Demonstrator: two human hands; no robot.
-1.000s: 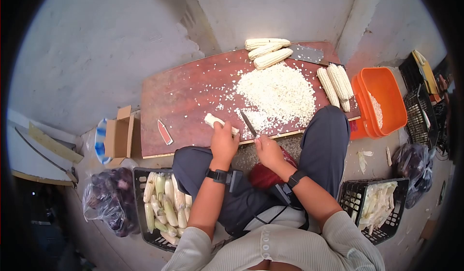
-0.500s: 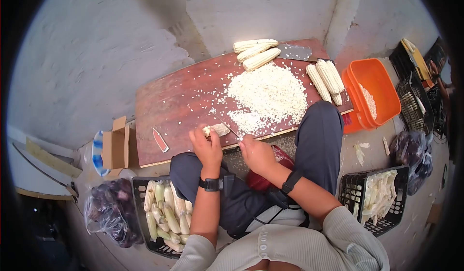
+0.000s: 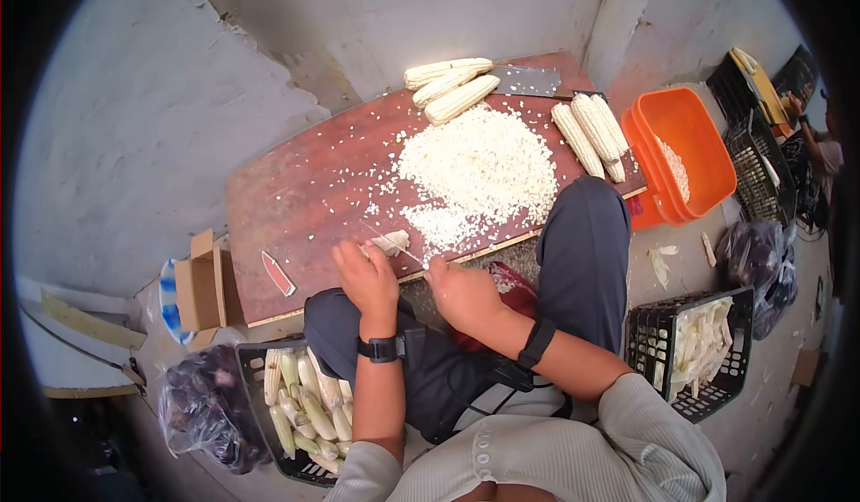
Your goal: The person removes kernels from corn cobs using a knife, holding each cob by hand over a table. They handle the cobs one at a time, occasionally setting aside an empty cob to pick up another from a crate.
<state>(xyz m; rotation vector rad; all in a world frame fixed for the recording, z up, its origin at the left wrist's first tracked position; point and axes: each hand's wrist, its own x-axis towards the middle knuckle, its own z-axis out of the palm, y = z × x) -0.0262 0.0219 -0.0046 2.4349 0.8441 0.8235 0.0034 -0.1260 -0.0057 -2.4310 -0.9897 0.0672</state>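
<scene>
My left hand (image 3: pixel 367 278) is closed round a partly stripped corn cob (image 3: pixel 391 242) at the front edge of the red board (image 3: pixel 305 180). My right hand (image 3: pixel 461 291) grips the handle of a thin knife (image 3: pixel 394 245), its blade lying across the cob. Behind the hands, a big heap of white kernels (image 3: pixel 479 166) covers the middle of the board. Several whole peeled cobs (image 3: pixel 461 99) lie at the back beside a wide cleaver (image 3: pixel 527 80), and more cobs (image 3: pixel 591 135) lie at the right.
An orange bucket (image 3: pixel 685 153) with some kernels stands right of the board. Crates of unpeeled corn (image 3: pixel 309 403) and husks (image 3: pixel 703 345) flank my legs. At left are a cardboard box (image 3: pixel 202 287) and a red-and-white blade-shaped object (image 3: pixel 279 274). Another person (image 3: pixel 824 144) is at far right.
The view has shifted, so the board and heap appear further left and slightly higher. The knife blade has come from beside the cob to across it.
</scene>
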